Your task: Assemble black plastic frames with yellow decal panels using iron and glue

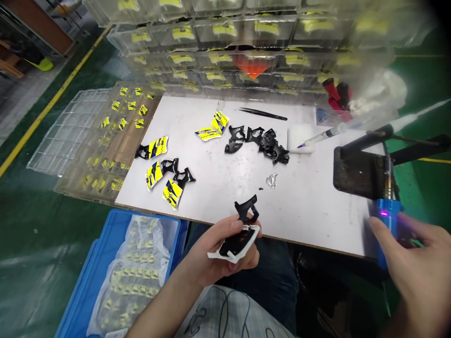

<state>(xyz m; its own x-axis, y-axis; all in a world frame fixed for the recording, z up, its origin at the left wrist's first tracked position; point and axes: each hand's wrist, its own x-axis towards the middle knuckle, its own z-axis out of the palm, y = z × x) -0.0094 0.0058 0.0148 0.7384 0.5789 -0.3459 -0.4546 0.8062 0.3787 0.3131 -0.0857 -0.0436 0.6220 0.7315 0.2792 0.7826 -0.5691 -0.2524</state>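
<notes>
My left hand (229,241) grips a small molded plastic part (239,239) near the table's front edge. Its white-edged shell faces away, showing a dark inner side, and a black bracket (247,209) sticks up from it. Over at the right edge my right hand (419,253) closes around the blue handle of what looks like a soldering iron (389,206), with a purple light lit on it. The iron's metal barrel points up beside a black stand (355,173). Some of my right fingers are hidden behind the handle.
Yellow-and-blue shells with black brackets (172,192) lie at left. Two loose shells (211,127), black parts (271,145), tweezers (264,113), clear bits (271,180) and a syringe (320,136) on a white block (299,136) lie farther back. Clear trays (211,33) rise behind; a blue bin (105,234) stands left.
</notes>
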